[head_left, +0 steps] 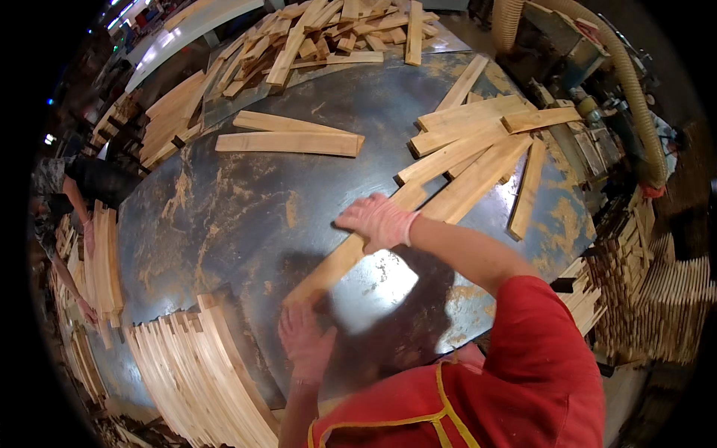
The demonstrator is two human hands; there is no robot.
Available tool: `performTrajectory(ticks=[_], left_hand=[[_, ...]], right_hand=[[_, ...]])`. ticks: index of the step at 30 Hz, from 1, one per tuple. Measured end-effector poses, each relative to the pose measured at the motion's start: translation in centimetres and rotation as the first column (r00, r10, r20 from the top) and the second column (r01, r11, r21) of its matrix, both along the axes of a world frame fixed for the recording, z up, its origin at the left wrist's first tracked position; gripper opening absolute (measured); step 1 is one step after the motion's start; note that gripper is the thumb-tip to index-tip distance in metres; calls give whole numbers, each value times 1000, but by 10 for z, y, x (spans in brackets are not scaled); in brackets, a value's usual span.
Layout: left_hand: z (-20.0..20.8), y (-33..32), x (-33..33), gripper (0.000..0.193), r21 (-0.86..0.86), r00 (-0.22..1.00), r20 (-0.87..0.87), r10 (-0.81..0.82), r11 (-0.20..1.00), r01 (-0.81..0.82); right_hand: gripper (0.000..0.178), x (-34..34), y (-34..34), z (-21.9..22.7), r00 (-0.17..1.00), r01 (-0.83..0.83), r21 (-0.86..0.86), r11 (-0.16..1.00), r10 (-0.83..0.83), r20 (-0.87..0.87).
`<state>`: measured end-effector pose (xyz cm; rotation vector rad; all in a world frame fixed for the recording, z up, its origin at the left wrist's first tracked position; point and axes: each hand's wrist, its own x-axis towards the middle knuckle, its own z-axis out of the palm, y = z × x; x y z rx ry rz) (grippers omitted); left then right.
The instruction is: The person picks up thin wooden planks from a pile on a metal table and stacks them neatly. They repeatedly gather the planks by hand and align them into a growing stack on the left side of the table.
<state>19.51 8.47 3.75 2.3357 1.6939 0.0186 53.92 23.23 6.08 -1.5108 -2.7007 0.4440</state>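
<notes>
Here we are at the plank (332,270), lying aslant on the near half of the metal table (246,224), one end toward the body and the other up by the spread of boards. Our right hand (381,222) is closed over it from above, fingers past one edge, thumb by the other, presumably to steady its length. Our left hand (305,336) is right at the near end, well placed to control that tip, though we can't tell whether it is clamped on the wood or merely resting against it. Just past the far end, the boards (463,116) fan out loosely, overlapping, perhaps so each can be reached singly. Across to the left we have two planks (287,143) nearly side by side, apart from the rest. Nearer us, the row of strips (187,373) sits tightly packed, edges together, which likely keeps it orderly. At the back, the heap of short pieces (286,58) is jumbled, seemingly just dropped there, and over on the left edge a co-worker's hand (88,310) is beside another stack (108,261).
</notes>
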Motion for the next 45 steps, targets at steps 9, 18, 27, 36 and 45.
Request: performTrajectory(ticks=[9,18,27,36,45], left_hand=[[-5,55,49,77,-272,991,-110,72,957,-100],[22,-28,-39,71,-819,605,411,682,568,-84],[-14,-172,-214,59,310,708,-255,658,749,-585],[-14,-278,-379,77,-228,-457,563,689,-402,-887],[-39,-307,-284,30,-789,-354,520,777,279,-547]], right_hand=[[63,268,24,-7,759,510,66,858,-485,434],[91,80,-10,53,952,175,-334,926,-72,297],[64,-151,2,-13,669,77,-847,526,-657,-347],[48,-391,-80,-59,727,-49,-934,353,-629,-276],[73,-391,-74,-82,466,-123,-826,551,-702,-538]])
